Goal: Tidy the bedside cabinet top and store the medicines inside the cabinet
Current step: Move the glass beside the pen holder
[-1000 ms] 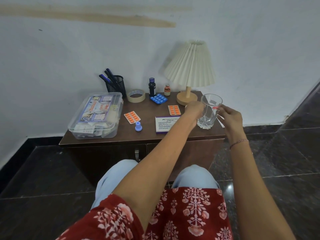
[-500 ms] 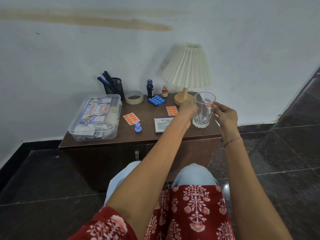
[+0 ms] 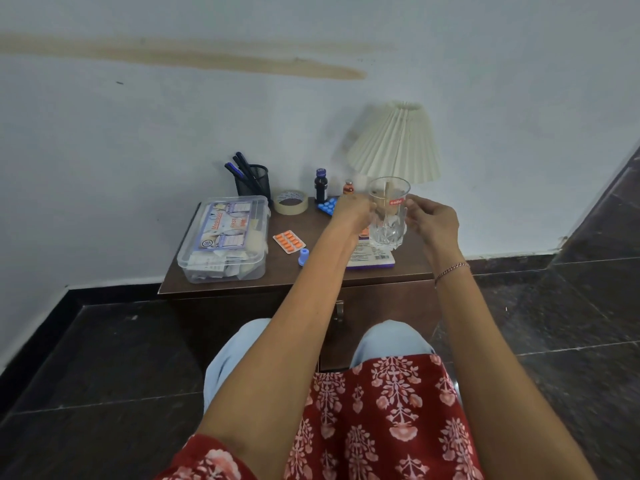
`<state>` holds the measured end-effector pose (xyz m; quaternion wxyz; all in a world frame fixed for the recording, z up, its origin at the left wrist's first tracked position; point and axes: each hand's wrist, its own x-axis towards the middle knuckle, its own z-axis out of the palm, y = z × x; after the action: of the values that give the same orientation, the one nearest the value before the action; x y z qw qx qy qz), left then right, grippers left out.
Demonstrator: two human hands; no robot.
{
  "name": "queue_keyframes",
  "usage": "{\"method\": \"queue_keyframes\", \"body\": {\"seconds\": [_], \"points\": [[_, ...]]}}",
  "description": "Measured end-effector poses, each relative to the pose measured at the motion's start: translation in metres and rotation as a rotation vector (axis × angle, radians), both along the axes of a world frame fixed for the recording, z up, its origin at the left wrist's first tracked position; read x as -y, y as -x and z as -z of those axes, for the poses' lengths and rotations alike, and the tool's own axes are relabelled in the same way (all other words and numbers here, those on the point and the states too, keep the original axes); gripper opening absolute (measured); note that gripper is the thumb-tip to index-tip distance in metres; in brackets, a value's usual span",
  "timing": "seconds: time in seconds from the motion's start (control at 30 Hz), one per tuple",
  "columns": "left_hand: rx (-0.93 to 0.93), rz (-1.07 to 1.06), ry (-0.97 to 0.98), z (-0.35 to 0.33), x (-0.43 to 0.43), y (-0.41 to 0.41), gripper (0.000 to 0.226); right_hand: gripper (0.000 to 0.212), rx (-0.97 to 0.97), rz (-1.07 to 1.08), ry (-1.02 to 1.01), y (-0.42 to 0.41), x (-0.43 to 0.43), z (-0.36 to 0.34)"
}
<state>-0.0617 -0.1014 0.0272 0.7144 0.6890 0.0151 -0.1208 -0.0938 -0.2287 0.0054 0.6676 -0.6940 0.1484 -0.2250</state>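
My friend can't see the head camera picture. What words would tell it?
A person's left hand and right hand hold a clear cut-glass tumbler over a brown wooden bedside cabinet. On its top sit a clear plastic first-aid box, an orange pill strip and a cream pleated lamp.

Brown bedside cabinet top. Clear lidded first-aid box sat at left end, packets inside. Just right of box: orange blister strip lay flat, blue cap stood upright. Right of box, further back: dark syrup bottle, blue blister pack, orange vial. Farthest right of box: purple-edged carton lay flat, clear glass upright over it.
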Motion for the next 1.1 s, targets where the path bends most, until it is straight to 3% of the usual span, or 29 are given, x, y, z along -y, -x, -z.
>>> {"method": "queue_keyframes", "body": {"seconds": [0.13,0.43,0.53,0.83,0.97,1.1], "points": [[-0.004,-0.084,0.069,-0.017,-0.031,-0.004,0.011,0.030,0.029,-0.047,-0.014,-0.009,-0.031,-0.013],[0.039,-0.256,0.054,-0.041,-0.112,-0.023,0.011,0.030,0.030,-0.159,0.083,-0.044,-0.108,-0.036],[0.048,-0.282,0.039,-0.047,-0.135,-0.032,0.031,0.030,0.044,-0.207,0.052,-0.057,-0.134,-0.040],[0.046,-0.402,0.064,-0.055,-0.204,-0.065,0.033,0.030,0.065,-0.278,0.199,-0.102,-0.218,-0.053],[0.086,-0.456,0.072,-0.060,-0.229,-0.087,0.024,0.028,0.061,-0.324,0.262,-0.127,-0.249,-0.059],[0.119,-0.512,0.064,-0.061,-0.250,-0.112,0.032,0.030,0.025,-0.372,0.293,-0.152,-0.273,-0.063]]}}
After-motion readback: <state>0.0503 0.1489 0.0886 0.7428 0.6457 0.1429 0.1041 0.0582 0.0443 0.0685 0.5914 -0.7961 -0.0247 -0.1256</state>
